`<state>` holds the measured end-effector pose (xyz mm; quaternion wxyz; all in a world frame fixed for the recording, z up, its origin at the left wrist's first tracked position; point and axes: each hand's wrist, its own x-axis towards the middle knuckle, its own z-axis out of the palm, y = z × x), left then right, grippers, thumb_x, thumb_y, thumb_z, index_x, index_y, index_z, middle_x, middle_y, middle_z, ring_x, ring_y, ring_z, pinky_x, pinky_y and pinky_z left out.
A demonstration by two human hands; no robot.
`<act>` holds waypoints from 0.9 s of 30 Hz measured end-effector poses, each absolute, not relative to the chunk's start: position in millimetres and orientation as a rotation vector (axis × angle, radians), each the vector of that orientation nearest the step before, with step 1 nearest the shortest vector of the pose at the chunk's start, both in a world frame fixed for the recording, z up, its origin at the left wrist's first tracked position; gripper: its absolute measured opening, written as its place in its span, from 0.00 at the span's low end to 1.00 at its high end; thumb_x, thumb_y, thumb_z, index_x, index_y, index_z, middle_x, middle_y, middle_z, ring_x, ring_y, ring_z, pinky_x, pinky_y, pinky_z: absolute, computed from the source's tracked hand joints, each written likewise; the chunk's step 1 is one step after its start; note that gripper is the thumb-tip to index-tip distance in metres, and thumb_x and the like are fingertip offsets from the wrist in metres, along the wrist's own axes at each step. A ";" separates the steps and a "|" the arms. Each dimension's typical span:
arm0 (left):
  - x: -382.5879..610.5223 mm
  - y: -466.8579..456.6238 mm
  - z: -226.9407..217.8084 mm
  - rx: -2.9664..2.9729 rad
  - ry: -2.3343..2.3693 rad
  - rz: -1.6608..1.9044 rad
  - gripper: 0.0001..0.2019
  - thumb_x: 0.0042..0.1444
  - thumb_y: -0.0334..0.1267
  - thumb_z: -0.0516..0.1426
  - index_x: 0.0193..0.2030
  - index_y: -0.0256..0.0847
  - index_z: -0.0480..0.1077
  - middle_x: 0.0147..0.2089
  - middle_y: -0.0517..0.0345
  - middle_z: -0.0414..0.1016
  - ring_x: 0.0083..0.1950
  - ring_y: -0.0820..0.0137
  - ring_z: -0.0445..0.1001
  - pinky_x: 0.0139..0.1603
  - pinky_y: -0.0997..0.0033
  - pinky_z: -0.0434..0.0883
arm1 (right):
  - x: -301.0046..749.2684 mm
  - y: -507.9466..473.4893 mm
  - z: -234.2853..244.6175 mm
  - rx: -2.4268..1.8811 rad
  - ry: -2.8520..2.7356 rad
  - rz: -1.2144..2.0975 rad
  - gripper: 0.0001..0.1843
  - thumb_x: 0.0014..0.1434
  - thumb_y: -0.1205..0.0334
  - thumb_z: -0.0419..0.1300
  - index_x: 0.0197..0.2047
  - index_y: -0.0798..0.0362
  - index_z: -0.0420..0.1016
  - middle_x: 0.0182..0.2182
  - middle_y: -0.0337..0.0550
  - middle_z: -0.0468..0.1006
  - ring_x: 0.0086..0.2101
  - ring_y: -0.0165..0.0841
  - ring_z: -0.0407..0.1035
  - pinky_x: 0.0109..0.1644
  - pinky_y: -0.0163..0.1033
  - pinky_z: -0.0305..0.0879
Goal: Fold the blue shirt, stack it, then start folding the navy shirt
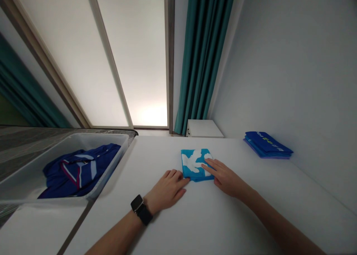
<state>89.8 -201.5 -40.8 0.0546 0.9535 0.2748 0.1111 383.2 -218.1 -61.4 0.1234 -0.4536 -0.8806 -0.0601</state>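
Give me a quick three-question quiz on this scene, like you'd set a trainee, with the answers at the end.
1. True or false: the left hand wears a black wristwatch.
2. Multiple choice: the right hand has its fingers on A) the folded turquoise-and-white cloth, B) the wristwatch, or C) the stack of folded blue cloths.
3. Fill in the blank: the navy garment lies inside the ____.

Key: 1) true; 2) A; 3) plastic tub.
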 end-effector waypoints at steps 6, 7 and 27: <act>88.6 -200.1 -41.6 2.896 0.823 0.345 0.16 0.65 0.39 0.49 0.59 0.47 0.64 0.47 0.53 0.66 0.47 0.63 0.63 0.50 0.61 0.63 | 388.8 -218.8 -72.6 -1.337 -2.495 -0.182 0.39 0.51 0.80 0.46 0.66 0.52 0.60 0.66 0.50 0.59 0.64 0.40 0.54 0.65 0.51 0.58; 88.5 -200.1 -41.3 2.895 0.823 0.341 0.16 0.65 0.39 0.49 0.59 0.47 0.64 0.47 0.53 0.66 0.47 0.63 0.63 0.50 0.61 0.63 | 389.2 -218.7 -73.8 -1.345 -2.480 -0.170 0.39 0.51 0.80 0.46 0.66 0.53 0.60 0.66 0.50 0.60 0.64 0.40 0.54 0.65 0.50 0.58; 84.6 -182.9 -55.0 2.432 0.986 0.723 0.13 0.65 0.36 0.47 0.53 0.42 0.66 0.44 0.54 0.72 0.45 0.66 0.70 0.50 0.63 0.68 | 377.9 -233.5 -87.2 -1.405 -2.377 -0.100 0.42 0.50 0.79 0.46 0.70 0.55 0.52 0.70 0.48 0.47 0.67 0.40 0.43 0.68 0.52 0.52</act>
